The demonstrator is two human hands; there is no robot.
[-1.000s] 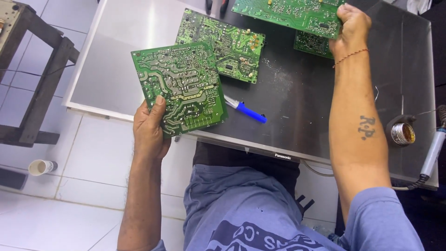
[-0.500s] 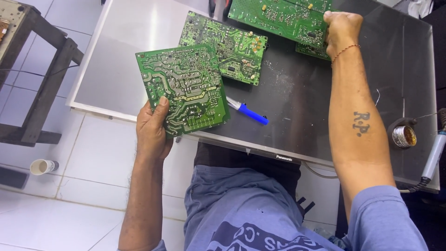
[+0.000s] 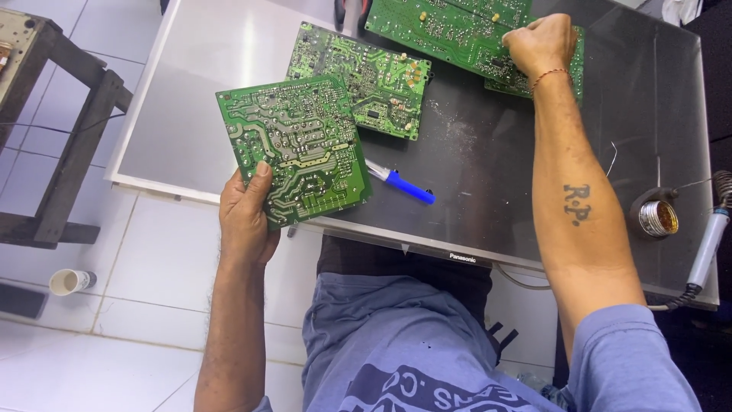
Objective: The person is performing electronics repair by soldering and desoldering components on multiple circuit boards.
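Head view shows us seated at a dark flat panel [image 3: 473,175] laid as a worktop, with three green circuit boards in play. Our left hand [image 3: 248,221] holds a square circuit board [image 3: 293,149] by its lower corner, solder side up, thumb pressed on its face and fingers curled beneath; the board is lifted clear of the panel and tilted toward us, hanging partly over the near edge. Our right hand [image 3: 541,44] reaches to the far side, closed in a fist on the edge of a long circuit board [image 3: 450,30] that lies along the back of the panel; we cannot tell whether the fingers pinch the board itself or something small against it. Between the two lies a middle circuit board [image 3: 362,80], component side up, flat and touched by neither hand.

As for progress, we judge the work to be at a sorting or inspecting stage rather than a repairing one. A blue-handled tool [image 3: 404,185] lies loose just beside the held board, unused. The soldering iron [image 3: 709,244] rests at the right edge near a small round tin [image 3: 657,217], well apart from both hands. No board shows an iron or tool applied to it. So the boards are out and laid within reach, one is in hand for a look at its traces, and any actual soldering seems not yet begun.
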